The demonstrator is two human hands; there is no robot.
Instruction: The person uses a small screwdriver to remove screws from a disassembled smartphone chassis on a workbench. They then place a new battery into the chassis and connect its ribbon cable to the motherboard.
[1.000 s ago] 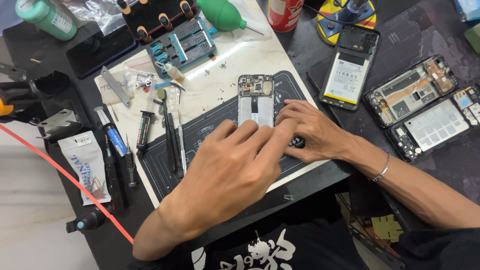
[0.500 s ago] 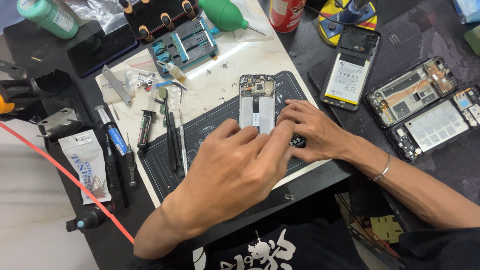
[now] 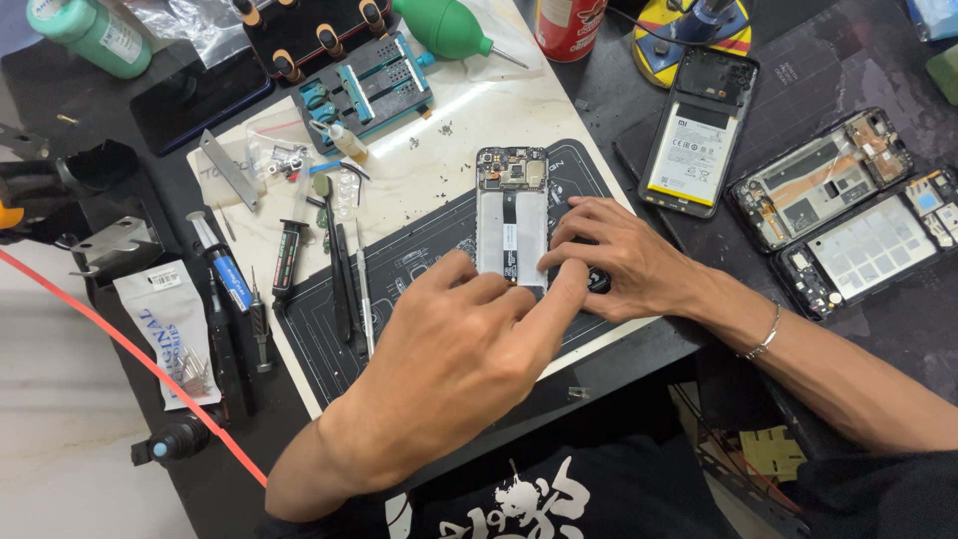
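The left hand (image 3: 454, 344) lay palm down, its back toward the camera, the forearm running in from the lower left; its fingers (image 3: 544, 309) were stretched forward and slightly curled, the tips pressed low; the thumb pointed up and away along the inner edge. The right hand (image 3: 609, 260) came in from the right on a bare forearm that crossed the lower right corner; its wrist was bent a little, a thin bracelet (image 3: 763, 337) sitting above it; the fingers were spread and curled downward, tips meeting those of the left hand, the two hands touching.
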